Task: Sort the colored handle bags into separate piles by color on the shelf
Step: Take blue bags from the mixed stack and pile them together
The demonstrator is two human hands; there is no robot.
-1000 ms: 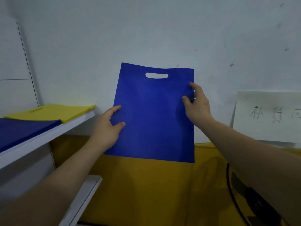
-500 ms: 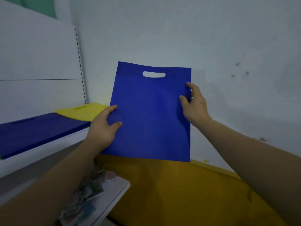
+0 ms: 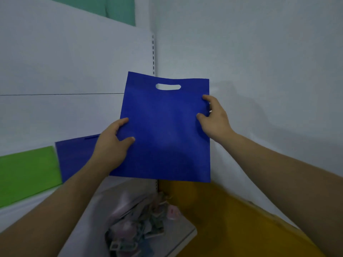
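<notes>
A person is holding a blue bag [image 3: 167, 134] up in the air in front of the corner where the shelf's white back panel [image 3: 65, 71] is meeting the white wall [image 3: 259, 52]. The bag is hanging upright with its flat face turned toward the camera. Its long axis is running up and down, leaning very slightly, and the handle slot [image 3: 168, 87] is sitting at the top edge, pointing up.

The left hand [image 3: 111, 145] is pinching the bag's left edge about halfway down, with the thumb lying on the near face and the fingers curling behind. The right hand [image 3: 215, 117] is gripping the right edge a little higher, thumb and one finger pressing on the near face and the rest wrapping round the edge.

To the left, behind the left hand, a pile of blue bags [image 3: 76, 156] is lying flat on the shelf [image 3: 22, 206], with its own handle slot toward the far side. A pile of green bags [image 3: 27, 173] is lying just beside it, further left. Below the held bag, a lower shelf [image 3: 181, 232] is carrying a heap of small packets [image 3: 137, 229]; any print on them is showing too blurred to read. A yellow band [image 3: 232, 219] is running along the foot of the wall on the right.
</notes>
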